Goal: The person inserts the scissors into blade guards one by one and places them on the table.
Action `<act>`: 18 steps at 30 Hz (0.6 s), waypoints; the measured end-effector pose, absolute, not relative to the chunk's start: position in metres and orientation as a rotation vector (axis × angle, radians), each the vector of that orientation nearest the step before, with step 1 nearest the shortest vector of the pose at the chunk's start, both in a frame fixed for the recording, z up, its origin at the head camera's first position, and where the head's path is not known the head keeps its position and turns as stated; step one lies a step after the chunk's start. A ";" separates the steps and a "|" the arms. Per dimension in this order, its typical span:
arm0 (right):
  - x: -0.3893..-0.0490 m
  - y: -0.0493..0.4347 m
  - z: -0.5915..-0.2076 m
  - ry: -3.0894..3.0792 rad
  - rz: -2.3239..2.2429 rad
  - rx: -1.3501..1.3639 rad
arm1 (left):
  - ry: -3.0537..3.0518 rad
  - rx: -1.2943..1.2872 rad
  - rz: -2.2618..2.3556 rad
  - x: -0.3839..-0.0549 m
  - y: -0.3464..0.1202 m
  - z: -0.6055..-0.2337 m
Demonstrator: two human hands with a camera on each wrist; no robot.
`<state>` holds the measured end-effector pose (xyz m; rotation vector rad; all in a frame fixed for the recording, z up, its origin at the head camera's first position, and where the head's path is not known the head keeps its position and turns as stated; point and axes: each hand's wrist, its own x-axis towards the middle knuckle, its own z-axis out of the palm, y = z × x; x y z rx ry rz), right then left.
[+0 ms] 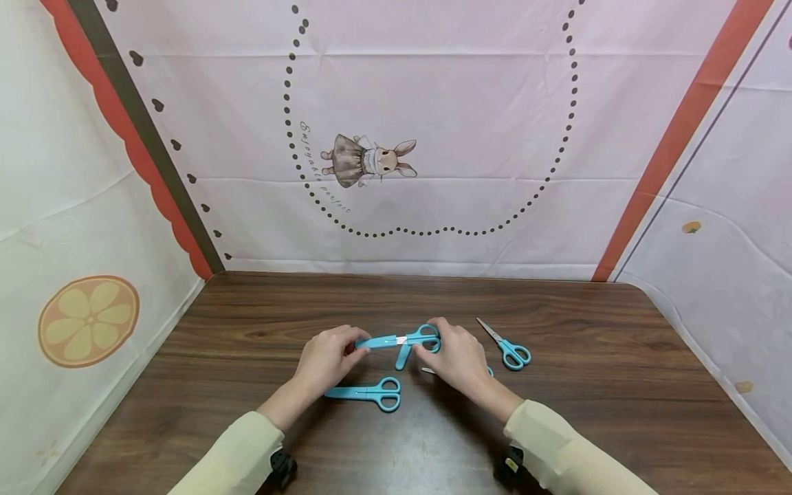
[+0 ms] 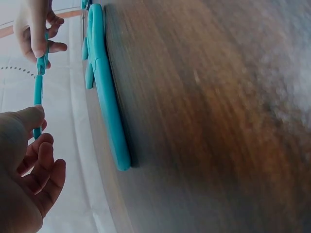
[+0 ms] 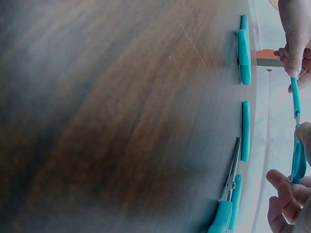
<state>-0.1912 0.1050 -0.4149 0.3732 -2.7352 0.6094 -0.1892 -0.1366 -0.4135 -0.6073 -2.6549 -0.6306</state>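
Note:
Above the table my right hand (image 1: 459, 356) grips a pair of blue scissors (image 1: 413, 339) by its handle loops. My left hand (image 1: 326, 355) pinches the far end of a blue blade cover (image 1: 380, 342) between thumb and fingers. The cover sits over the front of the blades, and a short strip of bare metal shows between it and the handles. Both hands hold the scissors level, as the left wrist view also shows. Beneath them a loose blue blade cover (image 1: 403, 357) lies on the table.
Covered blue scissors (image 1: 371, 393) lie nearer the front, by my left forearm. Uncovered scissors (image 1: 509, 350) rest to the right. Another bare-bladed pair (image 3: 223, 213) lies under my right hand, mostly hidden in the head view. A printed cloth (image 1: 482, 137) hangs behind the brown table (image 1: 278, 302).

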 end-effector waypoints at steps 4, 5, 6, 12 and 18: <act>-0.191 0.106 -0.414 -2.726 0.609 0.375 | -2.653 -0.610 -0.631 -0.189 -0.136 -0.414; -0.191 0.106 -0.414 -2.721 0.609 0.375 | -2.653 -0.612 -0.633 -0.190 -0.136 -0.414; -0.190 0.106 -0.414 -2.716 0.611 0.376 | -2.653 -0.613 -0.636 -0.189 -0.136 -0.414; -0.189 0.107 -0.415 -2.698 0.617 0.391 | -2.645 -0.626 -0.644 -0.189 -0.135 -0.414; -0.189 0.109 -0.417 -2.666 0.603 0.412 | -2.642 -0.644 -0.634 -0.190 -0.133 -0.413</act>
